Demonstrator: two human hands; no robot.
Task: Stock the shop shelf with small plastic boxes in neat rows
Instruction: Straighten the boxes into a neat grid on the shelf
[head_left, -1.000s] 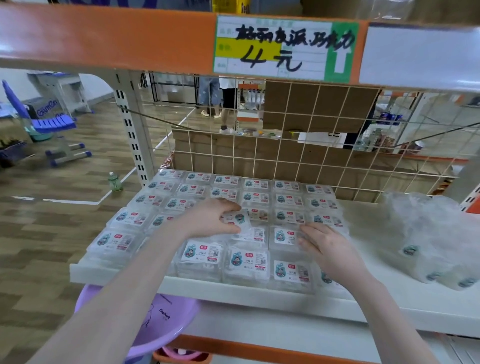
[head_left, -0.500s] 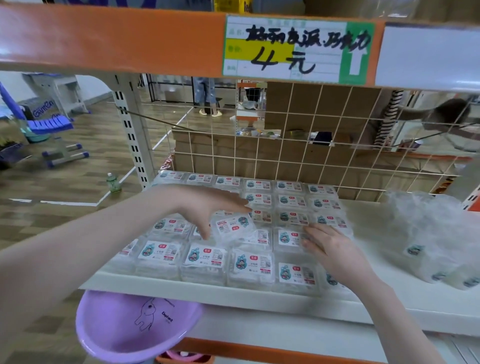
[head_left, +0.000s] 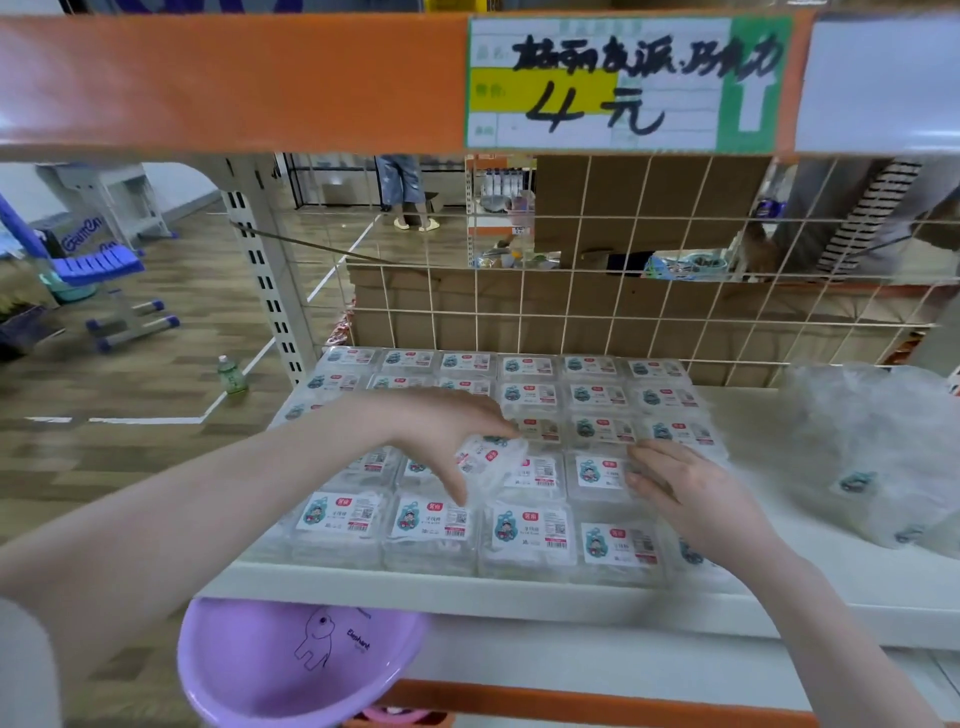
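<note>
Midair, left hand (head_left: 441, 441) grip pinching one clear plastic box (head_left: 491, 457); right hand (head_left: 691, 499) spread flat on glossy rows (head_left: 524, 535).

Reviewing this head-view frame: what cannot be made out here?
- Boxes under the left hand: the hand and forearm cover them.
- The box it holds: motion blur smears its label.
- Right hand fingertips: whether they press or only touch the boxes is unclear.
- Bag contents: cloudy plastic and the right frame edge hide most.
- Box label text: too small.
</note>
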